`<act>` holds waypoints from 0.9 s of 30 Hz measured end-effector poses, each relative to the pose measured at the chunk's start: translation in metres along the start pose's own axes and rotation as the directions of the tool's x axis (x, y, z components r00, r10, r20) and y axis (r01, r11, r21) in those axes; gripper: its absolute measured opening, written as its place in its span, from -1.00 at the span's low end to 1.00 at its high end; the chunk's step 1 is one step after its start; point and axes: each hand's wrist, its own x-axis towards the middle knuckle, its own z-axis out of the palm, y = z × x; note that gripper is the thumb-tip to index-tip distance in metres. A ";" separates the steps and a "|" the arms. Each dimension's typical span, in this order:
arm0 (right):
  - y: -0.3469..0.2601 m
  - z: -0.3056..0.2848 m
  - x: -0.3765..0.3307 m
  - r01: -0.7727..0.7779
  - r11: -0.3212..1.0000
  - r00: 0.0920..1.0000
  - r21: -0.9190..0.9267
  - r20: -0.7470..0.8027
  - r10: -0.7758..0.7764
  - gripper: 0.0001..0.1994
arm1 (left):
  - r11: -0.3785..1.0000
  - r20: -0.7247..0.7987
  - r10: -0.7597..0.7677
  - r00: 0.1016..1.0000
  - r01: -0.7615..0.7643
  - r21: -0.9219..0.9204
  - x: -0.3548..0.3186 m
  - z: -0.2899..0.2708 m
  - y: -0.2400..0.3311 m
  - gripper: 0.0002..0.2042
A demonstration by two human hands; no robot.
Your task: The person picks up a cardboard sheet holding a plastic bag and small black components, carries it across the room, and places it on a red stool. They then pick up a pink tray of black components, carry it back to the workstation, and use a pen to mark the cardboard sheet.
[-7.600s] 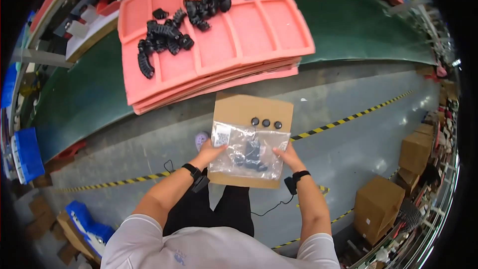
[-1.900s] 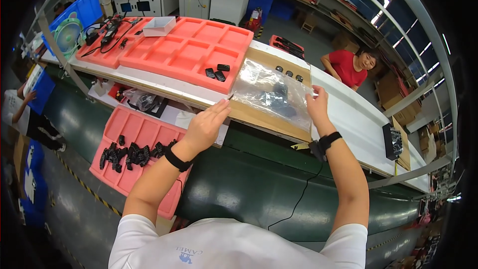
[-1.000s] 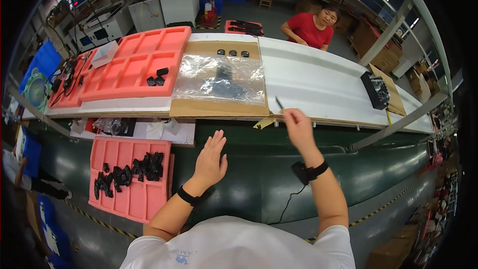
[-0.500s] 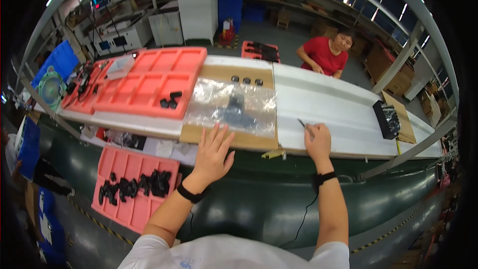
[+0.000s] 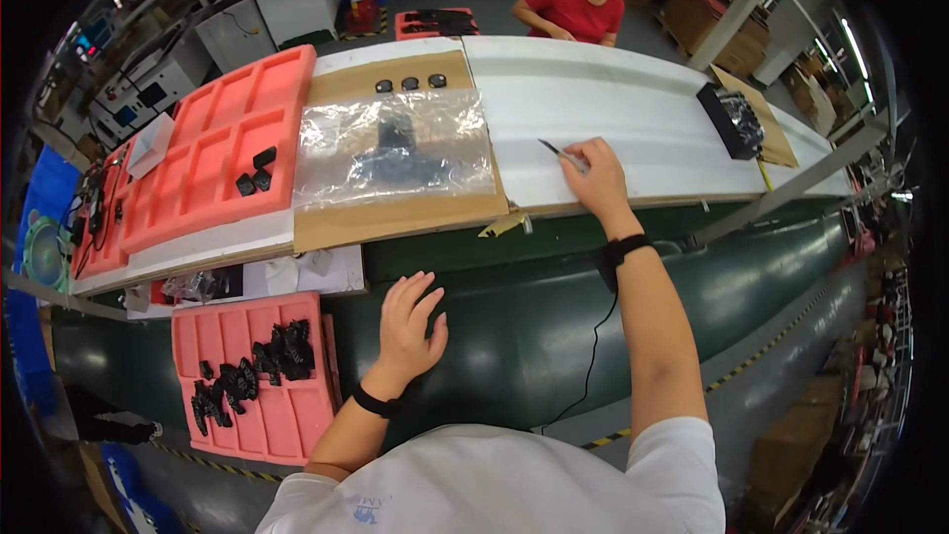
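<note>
Slim tool [image 5: 550, 148], dark-tipped, lies right of the frame's centre, pinched between the narrowed fingers of the right hand [image 5: 599, 178], over the white counter [image 5: 613, 89]. That counter bows across the upper half of the frame, with a dark green surface [image 5: 534, 336] below it and grey floor [image 5: 732, 420] at lower right. A person in red [image 5: 578, 10] is at the upper middle, beyond the counter's far edge.

The grip covers the tool's rear end, so its exact kind is unclear. Glare on a clear plastic bag [image 5: 336, 158] blurs the dark shape [image 5: 397, 150] seen through it. Black vignetting cuts off the frame's corners.

The bag lies on a cardboard sheet [image 5: 395, 222] left of the tool, below three small round black pieces [image 5: 410, 84]. Farther left, a coral foam tray [image 5: 198, 99] holds more black pieces [image 5: 262, 179]. At lower left, a second foam tray [image 5: 267, 430] carries heaped black parts [image 5: 237, 381]. The left hand [image 5: 406, 334], lower centre, is bare, its fingers extended and slightly apart. A black box [image 5: 722, 124] stands at upper right; a metal post [image 5: 811, 176] slants across that end.
</note>
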 end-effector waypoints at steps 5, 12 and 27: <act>-0.002 0.002 -0.002 -0.174 0.984 0.983 0.046 0.061 0.171 -0.90 | 0.930 0.133 -0.269 0.954 0.293 -0.219 -0.039 0.018 0.017 -0.64; -0.005 -0.002 -0.005 -0.126 0.991 0.991 0.040 0.046 0.124 -0.91 | 0.706 0.192 -0.477 0.858 0.504 -0.498 -0.030 0.059 0.017 -0.73; -0.003 -0.010 -0.014 0.139 0.989 0.972 -0.045 -0.185 -0.145 -0.91 | 0.474 0.147 -0.798 0.585 0.759 -0.446 -0.112 0.110 0.052 -0.79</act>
